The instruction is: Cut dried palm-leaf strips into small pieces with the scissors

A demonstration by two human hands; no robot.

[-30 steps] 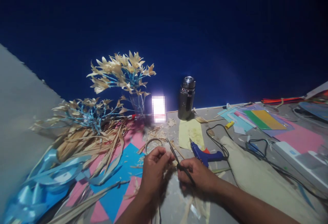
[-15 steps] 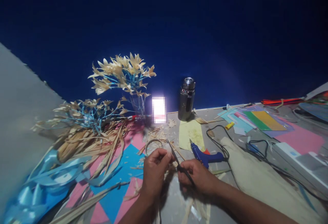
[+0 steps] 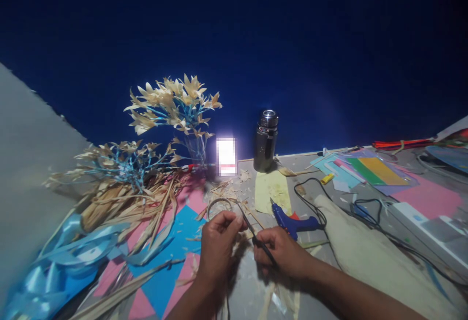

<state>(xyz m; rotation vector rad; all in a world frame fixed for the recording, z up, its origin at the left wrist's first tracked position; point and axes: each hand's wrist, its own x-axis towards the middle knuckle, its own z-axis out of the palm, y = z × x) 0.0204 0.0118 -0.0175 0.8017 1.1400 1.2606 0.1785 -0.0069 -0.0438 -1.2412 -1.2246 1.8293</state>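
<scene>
Slightly to the left of where it was half a second ago, the left hand (image 3: 218, 244) now sits a little farther from the scissors (image 3: 252, 230); the right hand (image 3: 276, 251) has hardly moved. The left thumb and forefinger are pinched together, but whatever lies between them is too small to make out. The right hand is closed around the dark handles of the scissors, whose blades point up and toward the left hand. A round hoop (image 3: 208, 208) lies just beyond the left fingers, among pale scraps (image 3: 222, 192) on the table (image 3: 244, 281).

To the right of the scissors, a blue glue gun (image 3: 292, 221) rests near a yellow sheet (image 3: 272, 188), with a dark flask (image 3: 266, 142) standing upright just behind the sheet. Left of a bright, blurred-out patch, pale flowers (image 3: 168, 98) on blue stems stand in a clear vase (image 3: 196, 147), and a second flower bunch (image 3: 127, 166) lies over dry husk strips (image 3: 109, 203). Light blue ribbon (image 3: 84, 242) is heaped near the left edge, beside blue paper (image 3: 164, 273) and pink paper. On the right are a pale cloth (image 3: 369, 251), colored sheets (image 3: 378, 171) and a white power strip (image 3: 431, 232).
</scene>
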